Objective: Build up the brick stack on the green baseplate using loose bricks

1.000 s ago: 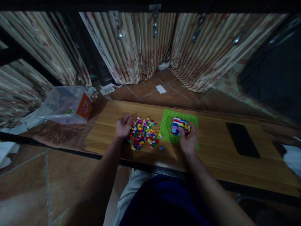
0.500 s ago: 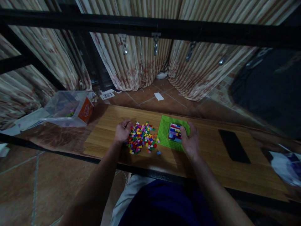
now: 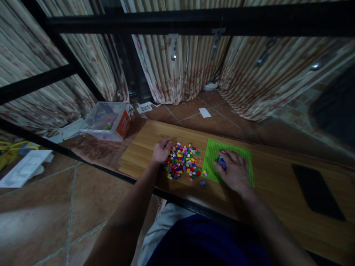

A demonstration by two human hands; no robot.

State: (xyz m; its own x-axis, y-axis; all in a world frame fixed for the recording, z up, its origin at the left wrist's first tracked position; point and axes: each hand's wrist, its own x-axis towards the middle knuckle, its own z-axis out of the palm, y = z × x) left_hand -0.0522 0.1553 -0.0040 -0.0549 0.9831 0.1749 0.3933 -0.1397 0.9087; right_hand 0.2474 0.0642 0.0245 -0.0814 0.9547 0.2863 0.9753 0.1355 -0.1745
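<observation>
A square green baseplate [image 3: 208, 162] lies on the wooden board. On it sits a small block of joined toy bricks [image 3: 222, 162], mostly covered by my right hand [image 3: 234, 170], whose fingers and thumb curve around it. Only a bluish-purple part shows between thumb and fingers. To the left is a loose heap of small coloured toy bricks [image 3: 181, 160]. My left hand [image 3: 161, 151] rests at the heap's left edge, fingers loosely bent and a little apart, with nothing visible in it. A single blue brick [image 3: 203, 182] lies near the board's front edge.
A dark flat phone-like slab [image 3: 317, 192] lies on the wooden board [image 3: 138, 147] at right. Beyond its left end stands a clear plastic box [image 3: 104, 120] with an orange label. A black metal bar [image 3: 177, 23] crosses in front of striped curtains [image 3: 194, 70].
The view has swung left, so everything sits further right in the picture. My right hand has shifted over the brick block and now hides most of it. My left hand stays beside the heap.
</observation>
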